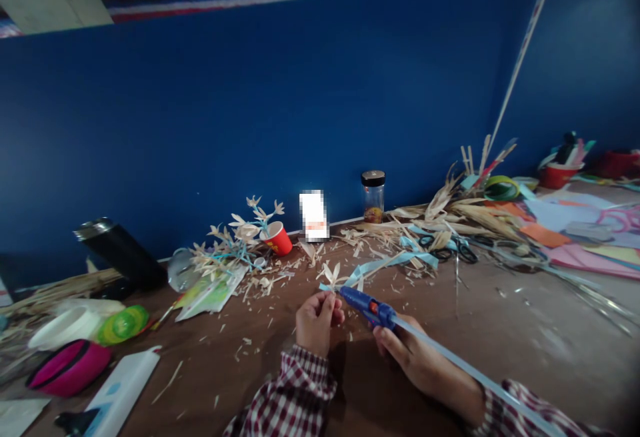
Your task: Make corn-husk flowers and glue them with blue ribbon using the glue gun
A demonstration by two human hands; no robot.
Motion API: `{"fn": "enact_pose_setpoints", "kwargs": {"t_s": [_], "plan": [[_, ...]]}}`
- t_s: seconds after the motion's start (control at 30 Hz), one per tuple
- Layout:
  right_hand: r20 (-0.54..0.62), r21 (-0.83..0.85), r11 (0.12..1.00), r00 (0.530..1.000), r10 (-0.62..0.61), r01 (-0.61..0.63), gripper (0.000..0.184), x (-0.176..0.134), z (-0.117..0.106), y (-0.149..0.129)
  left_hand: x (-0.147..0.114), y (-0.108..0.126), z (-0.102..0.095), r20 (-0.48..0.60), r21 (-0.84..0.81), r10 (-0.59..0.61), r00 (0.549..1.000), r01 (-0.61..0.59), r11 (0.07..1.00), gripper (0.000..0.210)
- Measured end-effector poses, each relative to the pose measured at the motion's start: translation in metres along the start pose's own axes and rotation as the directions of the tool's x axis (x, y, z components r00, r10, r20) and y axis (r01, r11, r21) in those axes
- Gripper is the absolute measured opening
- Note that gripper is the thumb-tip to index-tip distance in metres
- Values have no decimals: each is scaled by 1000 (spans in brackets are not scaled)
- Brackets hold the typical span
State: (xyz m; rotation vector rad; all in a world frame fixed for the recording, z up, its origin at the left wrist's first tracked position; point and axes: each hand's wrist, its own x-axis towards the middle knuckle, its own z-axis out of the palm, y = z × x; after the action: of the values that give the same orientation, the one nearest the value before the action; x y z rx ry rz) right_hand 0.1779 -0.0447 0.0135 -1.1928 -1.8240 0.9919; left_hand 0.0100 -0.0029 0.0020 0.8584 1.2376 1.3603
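Note:
My left hand (319, 317) is closed in a pinch on a small pale flower (332, 273) of dry husk petals, which stands up above the fingertips. A light blue paper strip (373, 268) runs from the flower's base to the right. My right hand (407, 354) is wrapped round the handle of a blue glue gun (369, 305). Its nozzle points left and meets, or nearly meets, the flower's base. A long clear glue stick (470, 369) sticks out of the gun's back and passes over my right forearm.
Finished husk flowers on blue stems (240, 240) lie by a tipped red cup (279, 239) at left. A lidded jar (373, 197) stands near the blue partition (310, 90). Black scissors (460, 248), dry husks (450, 207) and coloured paper (580, 224) lie rightward. A black bottle (120, 250) leans left.

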Motion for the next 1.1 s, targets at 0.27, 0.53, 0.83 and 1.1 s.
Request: {"fn": "enact_pose_setpoints", "kwargs": {"t_s": [0.27,0.53,0.83,1.1], "plan": [[23,1,1000,1000,-8,8,40,-1,-1,-1,0,0,-1,18,74,11,1000,-12,997,28],[14,-13,999,999,29,-29,36,-1,0,0,0,0,-1,-11,31,4,1000,-4,999,28],[-3,-10,1000,1000,-13,13,37,-1,0,1,0,0,0,5,50,11,1000,-11,999,28],[11,-32,999,1000,0,0,37,-2,1,1,-3,6,2,-28,116,7,1000,-4,993,28]]}}
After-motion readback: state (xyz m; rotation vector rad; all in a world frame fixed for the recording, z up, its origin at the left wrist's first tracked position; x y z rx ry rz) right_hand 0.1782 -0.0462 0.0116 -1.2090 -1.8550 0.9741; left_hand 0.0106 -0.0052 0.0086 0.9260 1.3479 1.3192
